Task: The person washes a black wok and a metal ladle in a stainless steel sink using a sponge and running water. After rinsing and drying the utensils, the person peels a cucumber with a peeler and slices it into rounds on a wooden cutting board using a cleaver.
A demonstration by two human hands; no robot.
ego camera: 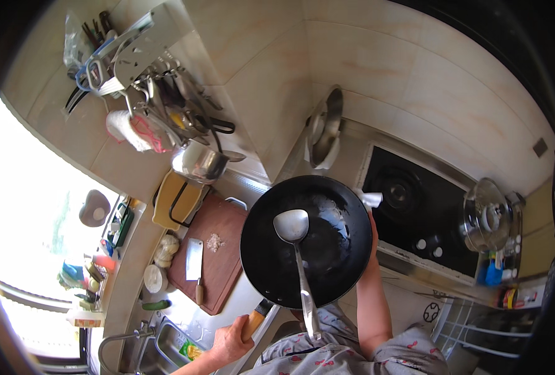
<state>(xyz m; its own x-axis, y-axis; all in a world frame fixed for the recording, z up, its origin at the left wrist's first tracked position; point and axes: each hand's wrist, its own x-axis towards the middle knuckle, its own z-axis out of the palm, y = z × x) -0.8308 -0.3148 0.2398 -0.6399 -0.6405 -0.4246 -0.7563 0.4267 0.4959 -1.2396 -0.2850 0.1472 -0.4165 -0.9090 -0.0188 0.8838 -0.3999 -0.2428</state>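
Note:
A black wok is held up in front of my body, between the counter and the stove. My left hand is wrapped around its wooden handle. At the opposite side, my right hand grips the wok's rim, its fingers mostly hidden behind the pan. A white cloth or folded paper sticks out beside that hand. Inside the wok lies a metal wok spatula, its handle reaching over the rim towards me. The wok's dark interior looks wet and shiny.
Left, a brown cutting board bears a cleaver and chopped white bits. The sink is nearer me. Right, the black cooktop carries a glass-lidded pot. A pan lid leans against the wall; utensils hang above.

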